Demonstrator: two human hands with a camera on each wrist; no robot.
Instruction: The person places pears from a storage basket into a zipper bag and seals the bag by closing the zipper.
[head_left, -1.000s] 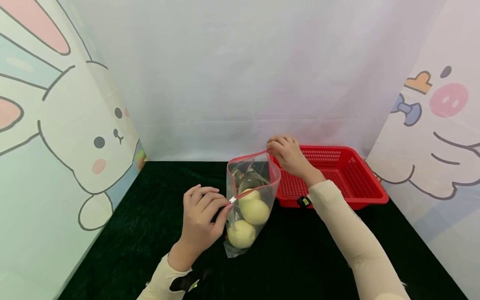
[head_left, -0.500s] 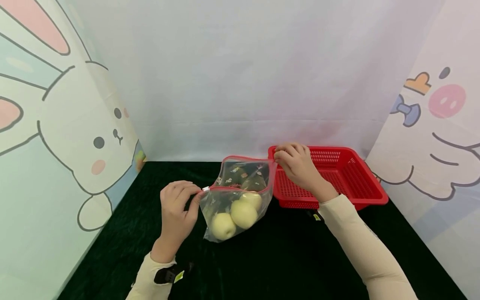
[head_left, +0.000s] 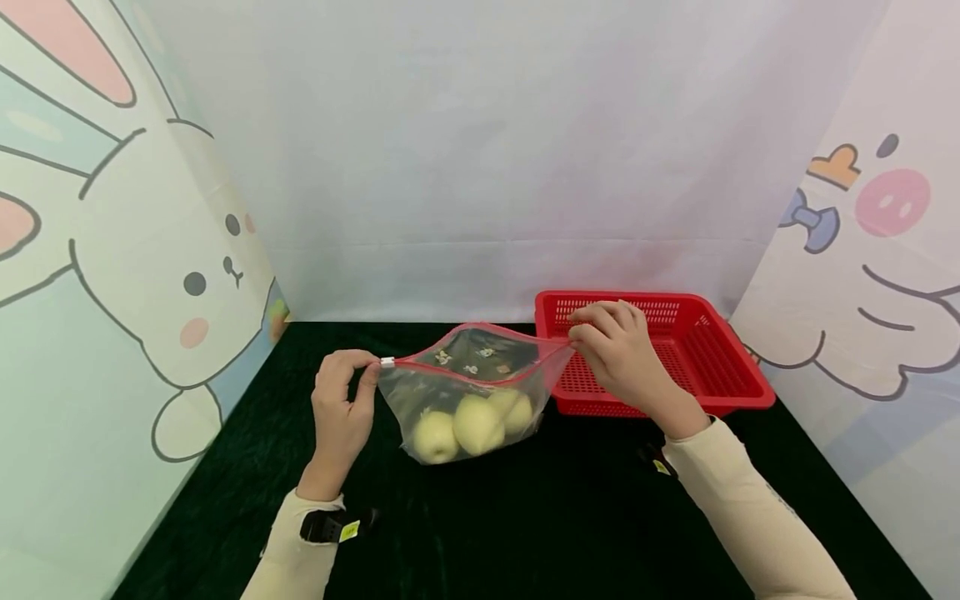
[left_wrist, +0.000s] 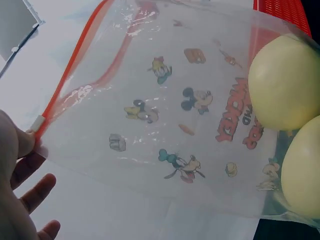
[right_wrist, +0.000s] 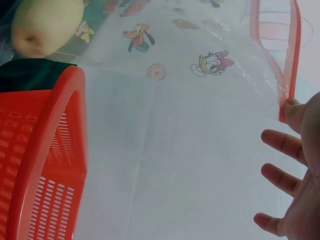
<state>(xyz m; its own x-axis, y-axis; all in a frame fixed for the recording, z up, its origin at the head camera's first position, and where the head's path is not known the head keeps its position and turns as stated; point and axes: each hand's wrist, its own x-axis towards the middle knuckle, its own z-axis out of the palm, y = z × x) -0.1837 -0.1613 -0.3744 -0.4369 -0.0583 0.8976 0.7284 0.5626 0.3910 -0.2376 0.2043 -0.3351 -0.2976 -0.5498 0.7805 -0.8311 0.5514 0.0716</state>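
Observation:
A clear zipper bag [head_left: 465, 387] with a red zip edge and cartoon prints hangs between my two hands, its mouth partly spread. Three pale yellow-green apples [head_left: 478, 425] lie in a row at its bottom. My left hand [head_left: 341, 408] pinches the left top corner, beside the white zip slider [head_left: 387, 362]. At the right top corner, my right hand [head_left: 618, 354] pinches the edge of the bag. In the left wrist view the thumb and forefinger meet at the slider, while the other fingers [left_wrist: 40, 192] stand apart from the plastic.
Behind my right hand, a red perforated basket [head_left: 697, 350] stands on the dark green cloth [head_left: 525, 525]. A white backdrop [head_left: 465, 167] rises behind, with cartoon-printed panels [head_left: 112, 333] on both sides.
My left hand has moved left and slightly up with the slider corner; my right hand has moved right and down. The bag has stretched wider, and the apples have shifted into a flatter row.

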